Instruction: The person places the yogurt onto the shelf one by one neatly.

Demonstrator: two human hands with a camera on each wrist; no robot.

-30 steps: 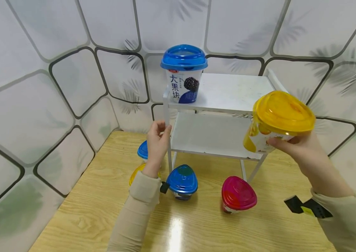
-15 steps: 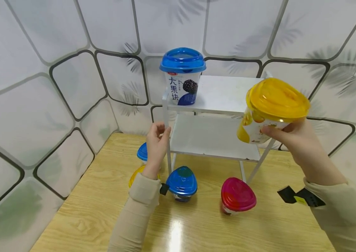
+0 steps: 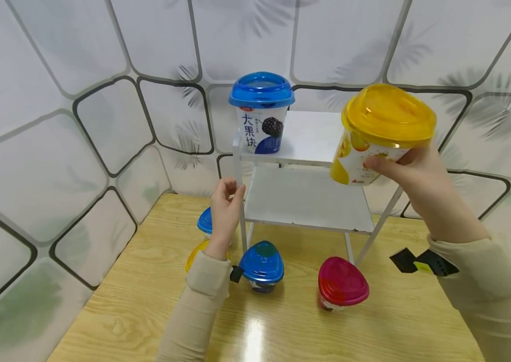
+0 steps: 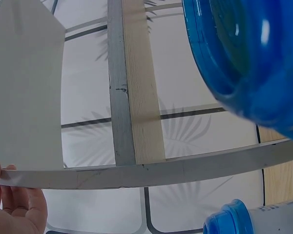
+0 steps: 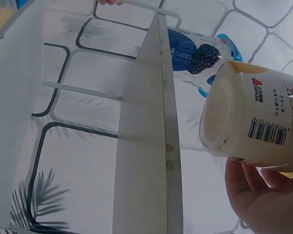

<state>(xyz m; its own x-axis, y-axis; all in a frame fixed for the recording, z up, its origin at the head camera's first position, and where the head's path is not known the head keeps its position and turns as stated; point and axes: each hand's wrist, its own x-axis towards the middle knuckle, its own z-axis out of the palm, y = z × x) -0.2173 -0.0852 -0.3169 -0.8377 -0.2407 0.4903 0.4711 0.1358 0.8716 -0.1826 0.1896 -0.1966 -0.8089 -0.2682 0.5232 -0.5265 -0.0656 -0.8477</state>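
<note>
My right hand (image 3: 411, 171) grips a yogurt cup with a yellow lid (image 3: 373, 146) in the air, overlapping the right end of the upper shelf in the head view. Its bottom and barcode side (image 5: 263, 117) face the right wrist camera. With thumb and curled fingers, my left hand (image 3: 227, 208) holds the left front post of the white two-tier rack (image 3: 312, 193); in the left wrist view the fingers (image 4: 36, 209) wrap that post (image 4: 88, 179). On the upper shelf's left end stands a blue-lidded blackberry yogurt cup (image 3: 262, 118).
On the wooden table (image 3: 310, 337) stand a blue-lidded cup (image 3: 262, 264) and a red-lidded cup (image 3: 342, 281) before the rack. Another blue-lidded cup (image 3: 204, 220) and a yellow-lidded one (image 3: 195, 255) are partly hidden behind my left arm. A patterned wall covering (image 3: 341, 40) closes the back.
My right hand has raised the yellow-lidded yogurt cup and carried it a little leftward, from beside the rack to upper-shelf height. The left hand stays on the post.
</note>
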